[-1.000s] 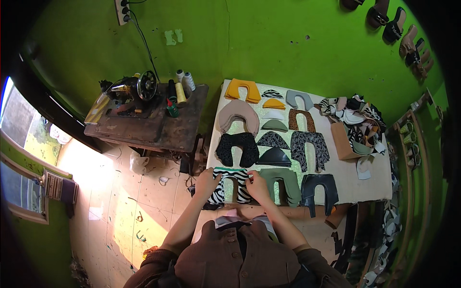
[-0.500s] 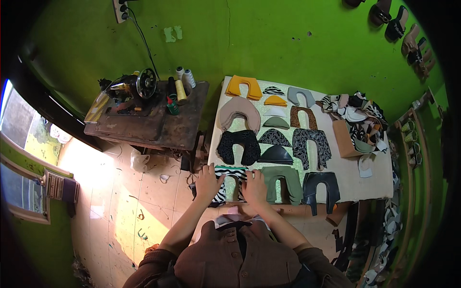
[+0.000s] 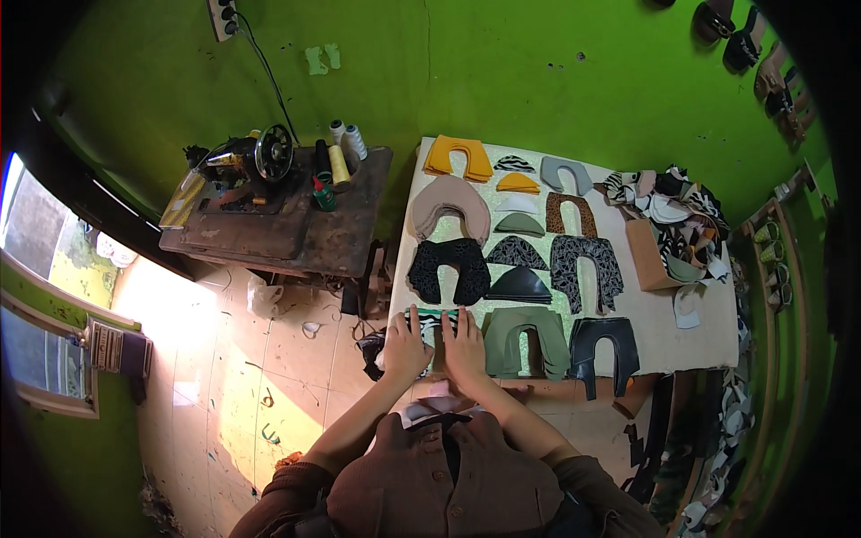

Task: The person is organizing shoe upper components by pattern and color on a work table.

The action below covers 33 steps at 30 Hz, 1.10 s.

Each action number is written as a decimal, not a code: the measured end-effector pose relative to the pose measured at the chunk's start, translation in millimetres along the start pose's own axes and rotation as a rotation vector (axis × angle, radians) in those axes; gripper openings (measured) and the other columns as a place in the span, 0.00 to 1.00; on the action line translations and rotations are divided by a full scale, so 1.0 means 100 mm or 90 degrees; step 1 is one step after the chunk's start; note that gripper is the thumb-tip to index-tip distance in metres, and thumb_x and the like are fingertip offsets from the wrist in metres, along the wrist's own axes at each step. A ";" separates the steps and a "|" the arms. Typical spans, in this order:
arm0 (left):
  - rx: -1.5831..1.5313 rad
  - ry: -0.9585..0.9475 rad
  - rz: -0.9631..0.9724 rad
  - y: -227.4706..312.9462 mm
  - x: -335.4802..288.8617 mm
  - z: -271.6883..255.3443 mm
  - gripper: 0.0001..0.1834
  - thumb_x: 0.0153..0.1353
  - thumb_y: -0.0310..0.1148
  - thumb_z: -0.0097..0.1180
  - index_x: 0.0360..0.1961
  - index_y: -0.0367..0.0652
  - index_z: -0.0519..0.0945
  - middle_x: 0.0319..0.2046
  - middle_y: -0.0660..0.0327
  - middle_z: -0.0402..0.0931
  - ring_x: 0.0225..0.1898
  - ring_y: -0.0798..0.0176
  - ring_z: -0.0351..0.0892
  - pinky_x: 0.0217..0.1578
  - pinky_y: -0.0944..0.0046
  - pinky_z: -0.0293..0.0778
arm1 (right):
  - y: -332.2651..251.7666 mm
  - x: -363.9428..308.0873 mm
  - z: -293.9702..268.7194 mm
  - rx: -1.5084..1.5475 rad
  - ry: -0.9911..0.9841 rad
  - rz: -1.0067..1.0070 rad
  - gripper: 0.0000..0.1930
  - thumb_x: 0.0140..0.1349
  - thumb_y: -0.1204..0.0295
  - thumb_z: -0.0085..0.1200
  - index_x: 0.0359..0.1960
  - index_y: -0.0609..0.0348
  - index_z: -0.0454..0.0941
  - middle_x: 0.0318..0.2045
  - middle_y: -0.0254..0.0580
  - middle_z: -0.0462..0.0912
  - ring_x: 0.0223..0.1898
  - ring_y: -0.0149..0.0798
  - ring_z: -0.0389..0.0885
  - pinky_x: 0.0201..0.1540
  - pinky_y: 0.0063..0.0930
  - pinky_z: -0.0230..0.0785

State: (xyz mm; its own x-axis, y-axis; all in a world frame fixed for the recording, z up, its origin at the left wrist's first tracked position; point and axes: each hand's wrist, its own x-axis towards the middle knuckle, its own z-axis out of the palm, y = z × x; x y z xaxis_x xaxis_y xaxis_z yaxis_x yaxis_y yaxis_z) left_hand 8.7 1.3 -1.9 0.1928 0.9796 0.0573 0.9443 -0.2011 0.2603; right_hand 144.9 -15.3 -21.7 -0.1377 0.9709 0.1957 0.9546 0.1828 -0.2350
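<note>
A stack of zebra-striped, arch-shaped cut pieces [image 3: 436, 319] with a green edge lies at the table's near left corner, largely covered by my hands. My left hand [image 3: 405, 348] rests flat over its left leg, fingers stretched away from me. Over the right leg lies my right hand [image 3: 465, 342], its fingers also straight and slightly spread. Neither hand grips anything that I can see. Just right of my right hand is a stack of olive-green arch pieces [image 3: 502, 336], then black arch pieces [image 3: 603, 345]. Black lacy arch pieces [image 3: 426, 278] lie right beyond my fingertips.
More cut pieces in rows cover the pale table [image 3: 659, 345]. A cardboard box [image 3: 644, 255] overflowing with scraps stands at its right. To the left is a sewing machine [image 3: 238, 166] on a wooden stand, with thread cones [image 3: 339, 166]. Scraps litter the tiled floor [image 3: 296, 386].
My hands have moved closer together, from the outer sides of the striped stack onto its top. The fingers now lie flatter and straighter. My view has shifted slightly.
</note>
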 end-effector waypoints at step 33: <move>0.049 0.037 0.136 -0.01 0.06 0.13 0.27 0.57 0.39 0.45 0.59 0.44 0.64 0.62 0.58 0.56 0.63 0.55 0.53 0.60 0.48 0.50 | 0.02 0.07 0.00 0.061 -0.012 -0.005 0.27 0.59 0.63 0.43 0.60 0.60 0.58 0.62 0.43 0.58 0.64 0.43 0.54 0.63 0.46 0.47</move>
State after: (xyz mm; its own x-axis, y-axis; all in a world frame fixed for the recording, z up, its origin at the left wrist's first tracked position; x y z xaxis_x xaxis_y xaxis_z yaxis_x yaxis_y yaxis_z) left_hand 12.4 6.9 -13.9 0.3772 0.9123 0.1594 0.9015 -0.4011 0.1626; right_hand 145.7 -8.5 -21.2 -0.1513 0.9721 0.1795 0.9241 0.2036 -0.3235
